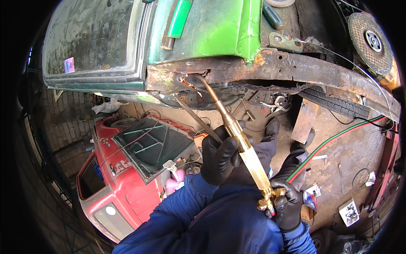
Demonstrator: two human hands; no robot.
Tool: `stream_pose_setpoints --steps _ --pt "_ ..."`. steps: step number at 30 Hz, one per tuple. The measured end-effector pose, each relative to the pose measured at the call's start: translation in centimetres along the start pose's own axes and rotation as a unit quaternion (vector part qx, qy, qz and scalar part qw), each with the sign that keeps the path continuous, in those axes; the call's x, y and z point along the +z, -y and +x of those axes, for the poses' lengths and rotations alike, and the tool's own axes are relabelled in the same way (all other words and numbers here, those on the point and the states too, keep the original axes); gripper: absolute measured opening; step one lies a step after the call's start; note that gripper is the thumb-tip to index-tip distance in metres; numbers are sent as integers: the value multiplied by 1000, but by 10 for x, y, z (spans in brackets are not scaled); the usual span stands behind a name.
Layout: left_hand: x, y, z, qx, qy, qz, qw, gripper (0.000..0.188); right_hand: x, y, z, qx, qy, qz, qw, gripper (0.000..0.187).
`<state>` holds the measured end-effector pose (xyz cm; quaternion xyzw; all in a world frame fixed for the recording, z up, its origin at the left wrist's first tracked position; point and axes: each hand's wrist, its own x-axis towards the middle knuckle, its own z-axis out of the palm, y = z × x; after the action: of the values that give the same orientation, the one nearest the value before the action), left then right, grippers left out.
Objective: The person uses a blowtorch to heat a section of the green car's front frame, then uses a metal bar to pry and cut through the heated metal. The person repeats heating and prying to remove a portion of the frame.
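Note:
A brass gas torch point(256, 167) slants across the middle, its copper nozzle tip against the rusty edge of a green vehicle panel point(228, 38), next to a ragged, bright-edged hole point(189, 83). My black-gloved left hand point(219, 158) is closed round a flat, thin metal bar point(194, 115), whose far end reaches close below that hole. Its fingers also lie against the torch's front. At the torch's rear, my gloved right hand point(288, 205) wraps round the end by the valve knobs point(270, 199). Red and green hoses point(325, 144) run from there to the right. No flame is visible.
An angle grinder point(373, 41) lies at the upper right, beside a loose wire. A green-handled tool point(180, 19) rests on the panel. Below are a tyre point(334, 103), a red vehicle body point(122, 178) and a cardboard-coloured plate point(305, 120). Scraps lie about the floor.

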<state>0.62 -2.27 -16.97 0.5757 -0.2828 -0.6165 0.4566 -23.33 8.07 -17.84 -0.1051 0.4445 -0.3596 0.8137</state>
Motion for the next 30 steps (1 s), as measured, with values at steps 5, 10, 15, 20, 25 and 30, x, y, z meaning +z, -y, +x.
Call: stream_pose_setpoints --steps 5,10,15,20,25,30 --pt "-3 2 -1 0 5 -22 1000 59 -2 3 -1 -13 15 1 1000 80" --pt "-1 1 -1 -3 -4 -13 1000 60 -7 3 -6 -7 10 -25 1000 80" --pt "1 -1 -1 -4 -9 -13 1000 61 -2 1 -6 -31 -14 -37 999 79" --pt "1 -5 -2 -19 8 -18 1000 61 -2 12 -12 -5 -3 -34 999 80" --pt "2 -2 -2 -22 5 -32 999 61 -1 11 -14 -27 -15 -41 999 76" --pt "-1 1 -2 -21 8 -42 999 61 0 -1 -12 -24 -30 0 999 62"
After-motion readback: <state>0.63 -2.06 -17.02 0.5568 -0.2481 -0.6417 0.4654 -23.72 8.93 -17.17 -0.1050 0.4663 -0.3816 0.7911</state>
